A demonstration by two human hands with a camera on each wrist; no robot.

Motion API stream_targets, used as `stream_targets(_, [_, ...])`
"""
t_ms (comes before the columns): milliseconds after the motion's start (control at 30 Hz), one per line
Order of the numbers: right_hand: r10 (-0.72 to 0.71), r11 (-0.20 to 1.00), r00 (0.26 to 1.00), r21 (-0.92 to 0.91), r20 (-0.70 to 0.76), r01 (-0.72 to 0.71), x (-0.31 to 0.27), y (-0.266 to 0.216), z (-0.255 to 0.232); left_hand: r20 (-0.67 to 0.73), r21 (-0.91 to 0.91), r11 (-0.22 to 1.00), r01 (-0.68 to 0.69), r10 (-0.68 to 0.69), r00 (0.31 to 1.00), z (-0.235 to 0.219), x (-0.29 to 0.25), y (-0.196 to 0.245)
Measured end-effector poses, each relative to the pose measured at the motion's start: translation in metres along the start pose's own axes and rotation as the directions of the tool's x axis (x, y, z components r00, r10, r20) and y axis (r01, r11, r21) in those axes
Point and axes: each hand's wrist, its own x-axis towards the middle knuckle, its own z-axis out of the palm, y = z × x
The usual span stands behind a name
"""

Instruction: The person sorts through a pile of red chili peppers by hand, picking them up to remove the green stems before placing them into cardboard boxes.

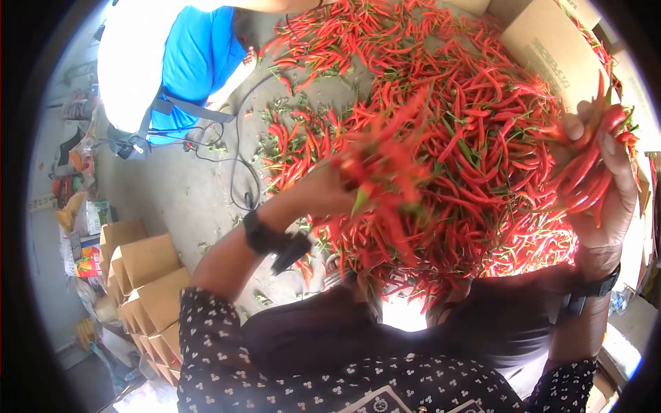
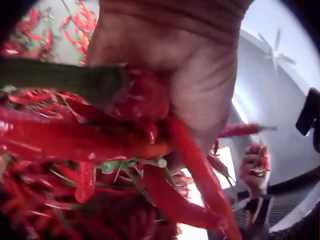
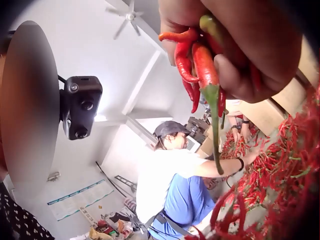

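Observation:
A large heap of red chilies with green stems spreads over the floor in front of me. Over its left side, my left hand grips a bunch of chilies, blurred in the head view. The left wrist view shows red chilies sticking out below the palm, a thick green stem close to the lens. Raised at the heap's right edge, my right hand holds another bunch of chilies between thumb and fingers. One chili hangs stem down from that hand in the right wrist view.
A cardboard box stands behind the heap at right. Another person in a white shirt and blue trousers crouches at upper left, reaching into the chilies. A black cable crosses the floor. Folded cardboard boxes stand at left.

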Motion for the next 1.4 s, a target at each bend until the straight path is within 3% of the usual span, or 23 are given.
stream_targets(33, [-0.015, 0.999, 0.999, -0.042, -0.035, 0.014, -0.004, -0.004, 0.009, 0.112, 0.201, 0.954, -0.222, 0.203, 0.973, 0.010, 0.026, 0.027])
stream_targets(100, [-0.020, 1.000, 1.000, 0.012, -0.009, 0.020, -0.008, -0.009, 0.008, 0.218, 0.251, 0.965, -0.076, 0.020, 0.976, 0.039, 0.068, 0.080])
stream_targets(133, [-0.026, 0.998, 0.999, 0.065, 0.020, 0.024, -0.009, -0.011, 0.005, 0.286, 0.199, 0.971, -0.132, 0.071, 0.956, 0.054, 0.093, 0.084])
stream_targets(167, [-0.057, 0.997, 0.983, 0.058, 0.174, 0.048, -0.007, -0.014, -0.009, 0.350, 0.143, 0.972, -0.185, 0.126, 0.928, 0.064, 0.111, 0.087])
stream_targets(200, [-0.060, 0.997, 0.983, 0.057, 0.175, 0.050, -0.008, -0.016, -0.009, 0.351, 0.144, 0.972, -0.187, 0.127, 0.928, 0.069, 0.117, 0.099])
stream_targets(267, [-0.053, 0.998, 0.998, -0.042, 0.041, 0.055, -0.015, -0.024, -0.006, 0.309, 0.349, 0.870, -0.348, 0.243, 0.919, 0.077, 0.124, 0.122])
stream_targets(300, [-0.028, 0.999, 0.999, -0.025, 0.028, 0.029, -0.018, -0.023, 0.000, 0.288, 0.285, 0.899, -0.332, 0.250, 0.924, 0.067, 0.130, 0.110])
stream_targets(367, [-0.056, 0.998, 0.996, 0.003, 0.069, 0.056, -0.015, -0.020, -0.013, 0.183, 0.270, 0.958, -0.101, 0.052, 0.982, 0.033, 0.122, 0.099])
stream_targets(433, [-0.035, 0.999, 0.997, 0.000, 0.073, 0.035, -0.016, -0.018, -0.016, -0.052, 0.612, 0.789, 0.061, -0.037, 0.998, -0.008, 0.111, 0.063])
stream_targets(500, [-0.036, 0.999, 0.991, 0.011, 0.133, 0.035, -0.011, -0.013, -0.024, -0.156, 0.769, 0.633, 0.089, 0.051, 0.986, -0.038, 0.090, 0.018])
stream_targets(533, [-0.035, 0.999, 0.981, 0.020, 0.192, 0.031, -0.008, -0.011, -0.027, -0.163, 0.782, 0.612, 0.120, 0.016, 0.986, -0.053, 0.084, -0.015])
stream_targets(600, [0.029, 1.000, 0.992, -0.013, 0.123, -0.028, -0.010, -0.008, -0.018, -0.179, 0.789, 0.593, 0.158, -0.023, 0.984, -0.063, 0.075, -0.066])
stream_targets(667, [0.039, 0.999, 0.996, -0.029, -0.083, -0.041, -0.007, -0.004, -0.010, -0.272, 0.810, 0.543, 0.219, 0.018, 0.962, -0.058, 0.068, -0.094])
stream_targets(700, [0.029, 0.998, 1.000, -0.055, 0.008, -0.028, -0.005, -0.003, -0.009, -0.339, 0.795, 0.566, 0.221, 0.113, 0.934, -0.051, 0.068, -0.098])
stream_targets(867, [0.064, 0.996, 0.998, -0.061, 0.006, -0.064, -0.007, -0.002, -0.007, -0.227, 0.783, 0.604, 0.148, 0.056, 0.972, -0.043, 0.084, -0.087])
stream_targets(933, [0.056, 0.996, 0.998, -0.063, -0.018, -0.057, -0.008, -0.003, -0.006, -0.189, 0.772, 0.623, 0.126, 0.036, 0.981, -0.042, 0.084, -0.063])
stream_targets(1000, [0.064, 0.994, 0.998, -0.087, 0.017, -0.062, -0.007, -0.004, -0.009, -0.348, 0.538, 0.734, 0.413, -0.252, 0.903, -0.046, 0.078, -0.037])
stream_targets(1133, [0.047, 0.996, 0.999, -0.081, -0.024, -0.048, -0.005, 0.003, -0.004, -0.448, 0.507, 0.744, 0.436, -0.205, 0.870, -0.069, 0.054, -0.054])
stream_targets(1200, [0.123, 0.990, 0.992, -0.076, 0.003, -0.123, -0.003, 0.003, -0.007, -0.311, 0.763, 0.562, 0.318, -0.112, 0.944, -0.071, 0.038, -0.083])
stream_targets(1300, [0.140, 0.988, 0.990, -0.068, 0.032, -0.138, -0.002, 0.006, -0.005, -0.255, 0.791, 0.543, 0.282, -0.127, 0.959, -0.054, 0.024, -0.119])
stream_targets(1400, [0.147, 0.987, 0.988, -0.075, 0.043, -0.143, -0.003, 0.008, -0.002, -0.255, 0.794, 0.542, 0.275, -0.115, 0.960, -0.043, 0.026, -0.126])
